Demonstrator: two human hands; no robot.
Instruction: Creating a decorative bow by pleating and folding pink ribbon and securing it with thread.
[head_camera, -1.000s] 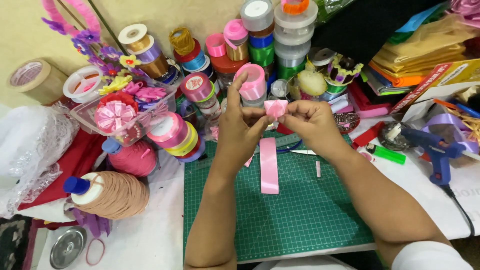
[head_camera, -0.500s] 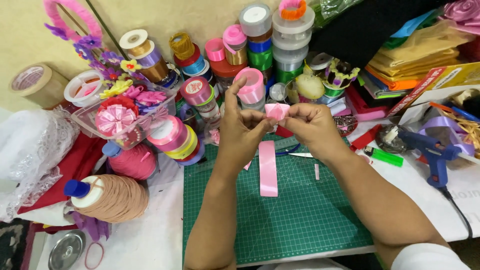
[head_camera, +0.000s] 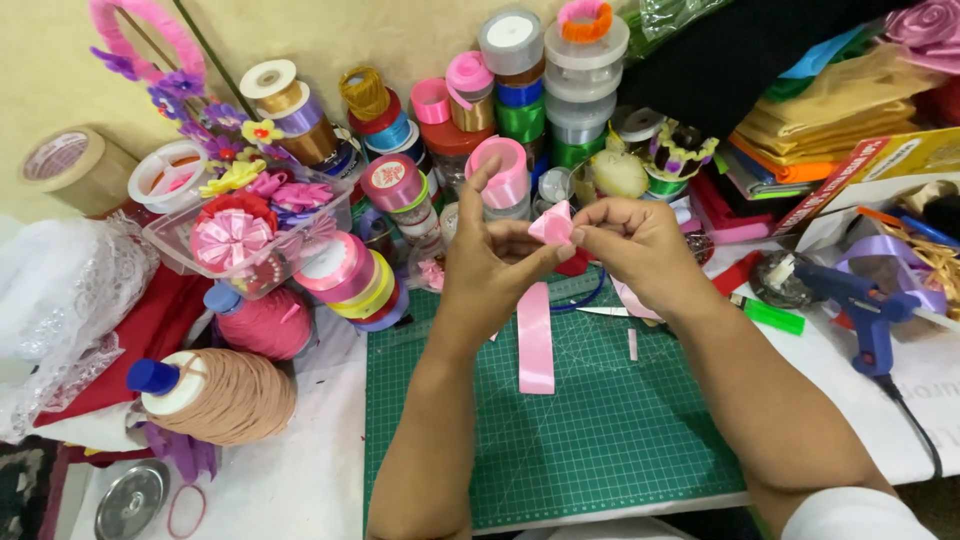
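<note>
Green cutting mat (head_camera: 600, 440) lies nearest on the tabletop (head_camera: 300, 480), with a flat strip of pink ribbon (head_camera: 535, 340) stretched along it. Above the mat, the left hand (head_camera: 490, 270) and right hand (head_camera: 635, 245) meet, fingers of both pinched shut on a small folded pink ribbon piece (head_camera: 552, 224) held between them in the air. Right of the mat rests a blue glue gun (head_camera: 860, 300). Behind the hands stand stacked ribbon spools (head_camera: 500, 110); far left sits a roll of brown tape (head_camera: 70, 165).
</note>
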